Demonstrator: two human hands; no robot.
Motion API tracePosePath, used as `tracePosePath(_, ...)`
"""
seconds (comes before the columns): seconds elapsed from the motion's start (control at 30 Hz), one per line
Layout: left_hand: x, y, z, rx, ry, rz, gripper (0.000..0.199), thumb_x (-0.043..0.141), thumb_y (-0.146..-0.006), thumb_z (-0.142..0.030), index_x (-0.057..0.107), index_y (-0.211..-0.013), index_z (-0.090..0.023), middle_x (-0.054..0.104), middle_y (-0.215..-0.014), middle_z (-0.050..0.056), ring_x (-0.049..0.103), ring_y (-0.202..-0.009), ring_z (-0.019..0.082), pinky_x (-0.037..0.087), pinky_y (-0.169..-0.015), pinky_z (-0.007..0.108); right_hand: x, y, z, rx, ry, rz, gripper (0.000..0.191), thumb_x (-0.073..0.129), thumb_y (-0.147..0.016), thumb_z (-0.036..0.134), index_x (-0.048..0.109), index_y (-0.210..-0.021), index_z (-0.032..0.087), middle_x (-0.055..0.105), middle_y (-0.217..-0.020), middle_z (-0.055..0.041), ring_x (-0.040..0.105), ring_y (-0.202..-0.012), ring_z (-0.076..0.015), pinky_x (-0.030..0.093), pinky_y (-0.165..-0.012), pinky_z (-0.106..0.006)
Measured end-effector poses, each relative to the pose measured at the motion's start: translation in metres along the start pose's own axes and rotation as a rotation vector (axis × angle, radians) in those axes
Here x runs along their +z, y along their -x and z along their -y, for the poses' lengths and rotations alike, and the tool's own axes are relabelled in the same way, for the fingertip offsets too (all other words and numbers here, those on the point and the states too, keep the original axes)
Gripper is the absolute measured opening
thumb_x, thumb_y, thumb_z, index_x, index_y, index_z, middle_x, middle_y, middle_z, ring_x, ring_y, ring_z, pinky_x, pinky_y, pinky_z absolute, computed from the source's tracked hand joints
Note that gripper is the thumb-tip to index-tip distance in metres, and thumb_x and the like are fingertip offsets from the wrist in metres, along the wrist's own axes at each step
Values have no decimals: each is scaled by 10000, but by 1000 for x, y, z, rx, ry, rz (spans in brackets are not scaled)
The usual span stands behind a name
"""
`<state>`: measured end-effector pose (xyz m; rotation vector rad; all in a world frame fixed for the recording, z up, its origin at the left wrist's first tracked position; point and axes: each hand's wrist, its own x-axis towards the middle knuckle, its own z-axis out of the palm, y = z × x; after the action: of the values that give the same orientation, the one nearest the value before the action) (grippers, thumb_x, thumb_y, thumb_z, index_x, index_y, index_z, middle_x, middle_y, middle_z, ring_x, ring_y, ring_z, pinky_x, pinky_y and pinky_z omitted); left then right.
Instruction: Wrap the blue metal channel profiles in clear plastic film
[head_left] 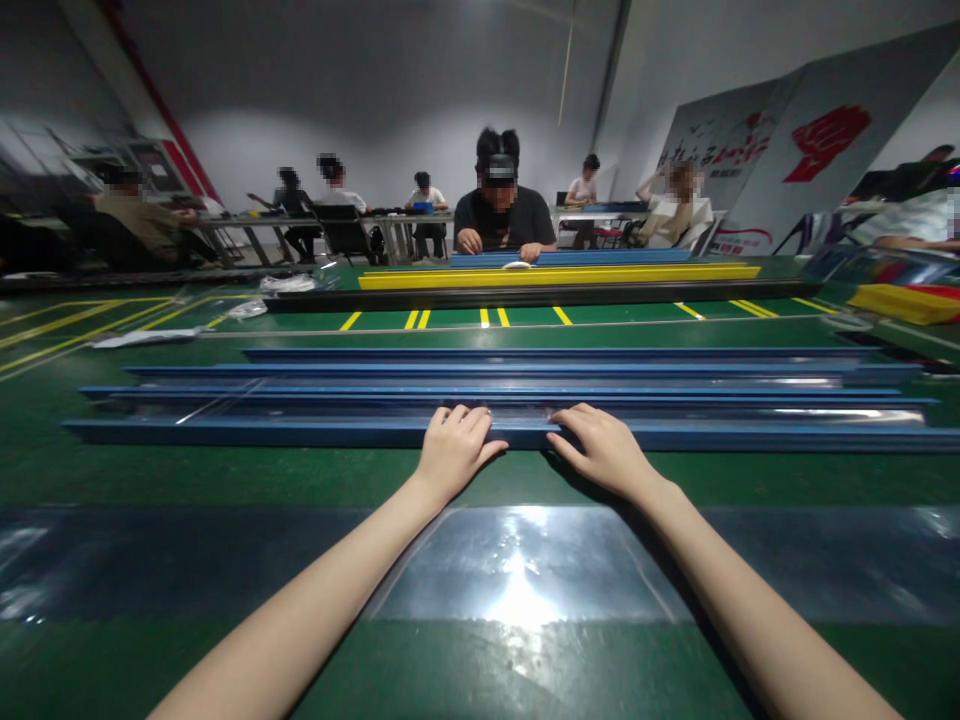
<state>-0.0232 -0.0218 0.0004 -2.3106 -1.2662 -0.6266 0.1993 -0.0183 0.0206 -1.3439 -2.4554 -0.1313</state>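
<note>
Both hands are at the near edge of a long blue profile strip lying crosswise on the green table. My left hand has its fingers bent over the strip's top edge, its thumb on the near side. To the right, my right hand grips the same strip in a similar way, thumb towards the left hand. A short stretch of strip shows between the hands. The fingertips on the far side are partly hidden. Just behind lie several more blue strips with clear plastic film along them.
A wide clear plastic sheet lies flat under my forearms. Further back are a black strip, a yellow strip and crumpled clear plastic. Opposite, a person handles a blue strip. Other people sit behind.
</note>
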Motion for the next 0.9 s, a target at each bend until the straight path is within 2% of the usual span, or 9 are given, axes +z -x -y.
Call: tracePosePath(0.9, 0, 0, 0, -27, -44, 38, 348, 456, -814, -494, 570, -844, -167, 647, -819, 50, 525, -771, 199, 307, -660, 316, 4, 5, 2, 52, 71, -31, 340, 355, -871, 382, 596, -974, 166, 641, -942, -90, 557, -904, -186, 388, -738, -276)
